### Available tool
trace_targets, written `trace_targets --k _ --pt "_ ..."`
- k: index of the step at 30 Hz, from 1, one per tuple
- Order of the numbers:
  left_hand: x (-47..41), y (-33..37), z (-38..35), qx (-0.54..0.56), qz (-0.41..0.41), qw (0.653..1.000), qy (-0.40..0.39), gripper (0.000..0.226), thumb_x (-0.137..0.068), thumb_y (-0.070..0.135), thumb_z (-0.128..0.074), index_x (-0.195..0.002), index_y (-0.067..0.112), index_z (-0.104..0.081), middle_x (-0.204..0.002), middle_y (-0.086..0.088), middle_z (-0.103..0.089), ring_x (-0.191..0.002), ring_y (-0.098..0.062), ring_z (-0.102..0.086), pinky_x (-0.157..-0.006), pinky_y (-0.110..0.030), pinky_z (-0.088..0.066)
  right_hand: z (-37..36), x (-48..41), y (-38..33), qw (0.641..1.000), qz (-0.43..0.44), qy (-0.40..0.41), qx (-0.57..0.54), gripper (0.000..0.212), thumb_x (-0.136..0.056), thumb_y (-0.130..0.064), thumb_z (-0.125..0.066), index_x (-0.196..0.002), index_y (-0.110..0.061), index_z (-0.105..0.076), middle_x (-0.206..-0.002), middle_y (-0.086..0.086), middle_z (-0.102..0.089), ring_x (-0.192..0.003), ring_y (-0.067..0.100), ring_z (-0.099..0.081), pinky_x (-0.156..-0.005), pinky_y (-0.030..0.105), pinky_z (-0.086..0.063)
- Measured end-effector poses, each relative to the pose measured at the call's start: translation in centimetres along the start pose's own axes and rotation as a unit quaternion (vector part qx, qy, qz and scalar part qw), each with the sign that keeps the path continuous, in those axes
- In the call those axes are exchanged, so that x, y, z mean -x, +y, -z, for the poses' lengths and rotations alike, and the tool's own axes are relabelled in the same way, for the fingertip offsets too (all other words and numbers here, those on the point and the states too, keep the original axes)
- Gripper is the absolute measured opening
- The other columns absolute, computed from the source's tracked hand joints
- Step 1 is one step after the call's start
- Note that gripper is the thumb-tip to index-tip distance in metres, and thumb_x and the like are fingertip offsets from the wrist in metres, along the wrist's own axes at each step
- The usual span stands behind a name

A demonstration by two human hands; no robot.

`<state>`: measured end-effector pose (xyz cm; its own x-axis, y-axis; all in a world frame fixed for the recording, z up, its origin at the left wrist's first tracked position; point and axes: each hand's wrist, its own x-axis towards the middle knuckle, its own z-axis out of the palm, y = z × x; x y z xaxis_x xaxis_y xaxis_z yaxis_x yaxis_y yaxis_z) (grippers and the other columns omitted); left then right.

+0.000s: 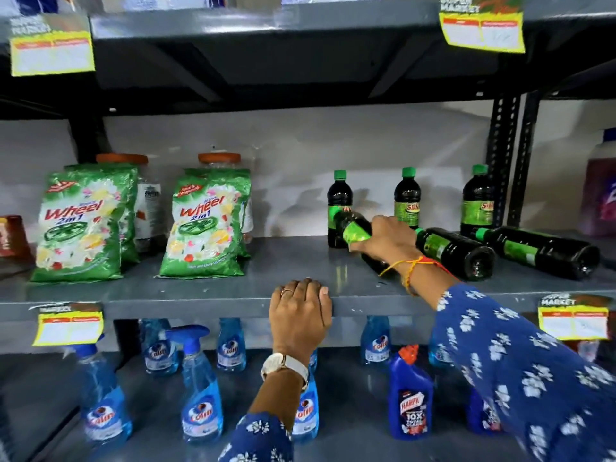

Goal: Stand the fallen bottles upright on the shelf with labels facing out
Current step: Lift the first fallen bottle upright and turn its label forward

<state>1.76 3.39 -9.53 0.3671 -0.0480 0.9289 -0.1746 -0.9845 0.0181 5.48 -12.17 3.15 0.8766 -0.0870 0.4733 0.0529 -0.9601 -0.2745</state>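
On the grey middle shelf, three dark bottles with green caps and green labels stand upright at the back: one, a second and a third. Three more lie on their sides in front of them. My right hand is closed around the leftmost fallen bottle, whose capped end is lifted toward the left. The other two fallen bottles lie with their bases toward me. My left hand grips the shelf's front edge.
Two green Wheel detergent packs stand at the shelf's left, with orange-lidded jars behind. Blue spray bottles and a dark blue cleaner bottle fill the shelf below. Yellow price tags hang from the shelf edges.
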Motion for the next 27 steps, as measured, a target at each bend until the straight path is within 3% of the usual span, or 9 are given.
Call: trace_targets --k 5,8,10,13,15,18,20,24,27 --pt "0.1 -0.2 -0.4 0.006 0.002 1.0 -0.003 0.038 -0.092 0.027 -0.035 -0.075 0.012 -0.064 -0.07 -0.005 -0.065 -0.064 -0.027 -0.059 -0.066 -0.037 -0.038 -1.8 -0.1 1.7 0.958 0.002 0.04 -0.284 0.065 -0.066 -0.048 -0.074 -0.111 -0.009 -0.048 -0.109 0.012 -0.066 -0.101 0.031 -0.063 -0.084 0.041 -0.052" --pt "0.0 -0.3 -0.5 0.021 -0.003 1.0 0.019 0.037 -0.092 0.026 -0.035 -0.075 0.012 -0.065 -0.07 -0.005 -0.065 -0.063 -0.026 -0.058 -0.066 -0.036 -0.037 -2.6 0.3 2.2 0.929 -0.006 0.032 -0.368 0.06 -0.074 -0.035 -0.075 -0.118 -0.008 -0.043 -0.116 0.01 -0.063 -0.104 0.024 -0.06 -0.085 0.029 -0.046" --pt "0.1 -0.2 -0.5 0.028 -0.005 0.999 0.026 0.037 -0.092 0.026 -0.035 -0.075 0.012 -0.065 -0.071 -0.005 -0.065 -0.063 -0.026 -0.058 -0.067 -0.036 -0.037 -3.0 0.5 2.4 0.924 -0.008 0.022 -0.382 0.062 -0.076 -0.035 -0.073 -0.123 -0.01 -0.04 -0.117 0.007 -0.061 -0.107 0.022 -0.057 -0.084 0.026 -0.041" --pt "0.2 -0.3 -0.7 0.029 -0.01 0.999 0.026 0.034 -0.09 0.025 -0.038 -0.078 0.012 -0.067 -0.075 -0.005 -0.068 -0.064 -0.025 -0.06 -0.069 -0.036 -0.038 -3.9 0.6 2.6 0.926 -0.013 -0.003 -0.377 0.094 -0.065 -0.055 -0.074 -0.135 -0.013 -0.029 -0.129 0.005 -0.05 -0.123 0.026 -0.048 -0.1 0.036 -0.041" --pt "0.2 -0.3 -0.8 0.028 -0.007 0.999 0.027 0.032 -0.089 0.024 -0.039 -0.078 0.012 -0.067 -0.076 -0.006 -0.068 -0.065 -0.025 -0.06 -0.069 -0.036 -0.038 -4.4 0.4 2.8 0.932 -0.015 -0.01 -0.362 0.105 -0.057 -0.058 -0.079 -0.134 -0.011 -0.024 -0.137 0.009 -0.041 -0.127 0.026 -0.042 -0.104 0.038 -0.038" --pt "0.2 -0.2 -0.7 0.027 -0.005 0.999 0.036 0.031 -0.089 0.024 -0.04 -0.078 0.011 -0.066 -0.076 -0.006 -0.068 -0.065 -0.025 -0.06 -0.068 -0.036 -0.038 -4.6 -0.2 3.1 0.935 -0.015 -0.019 -0.354 0.081 -0.06 -0.032 -0.085 -0.114 -0.014 -0.029 -0.12 0.009 -0.051 -0.115 0.027 -0.052 -0.089 0.033 -0.042" --pt "0.2 -0.1 -0.6 0.025 -0.005 0.999 0.039 0.031 -0.089 0.023 -0.04 -0.078 0.011 -0.066 -0.075 -0.006 -0.068 -0.064 -0.025 -0.06 -0.067 -0.036 -0.038 -4.8 -0.5 3.3 0.922 -0.021 -0.035 -0.386 0.072 -0.063 -0.019 -0.08 -0.114 -0.014 -0.03 -0.112 0.007 -0.053 -0.112 0.029 -0.055 -0.089 0.035 -0.045" --pt "0.3 0.0 -0.4 0.022 0.001 0.999 0.035 0.031 -0.089 0.023 -0.039 -0.078 0.01 -0.066 -0.073 -0.007 -0.067 -0.064 -0.025 -0.059 -0.068 -0.037 -0.036 -4.9 -0.5 3.4 0.895 -0.007 -0.056 -0.442 0.096 -0.061 -0.023 -0.085 -0.132 -0.012 -0.021 -0.118 0.004 -0.049 -0.113 0.022 -0.051 -0.101 0.036 -0.042" --pt "0.3 0.1 -0.3 0.024 0.007 0.999 0.028 0.032 -0.089 0.023 -0.039 -0.078 0.011 -0.065 -0.073 -0.007 -0.067 -0.064 -0.025 -0.059 -0.069 -0.036 -0.036 -5.0 -0.6 3.4 0.909 0.001 -0.038 -0.415 0.09 -0.061 -0.024 -0.086 -0.126 -0.011 -0.025 -0.115 0.003 -0.05 -0.108 0.018 -0.051 -0.098 0.034 -0.042"
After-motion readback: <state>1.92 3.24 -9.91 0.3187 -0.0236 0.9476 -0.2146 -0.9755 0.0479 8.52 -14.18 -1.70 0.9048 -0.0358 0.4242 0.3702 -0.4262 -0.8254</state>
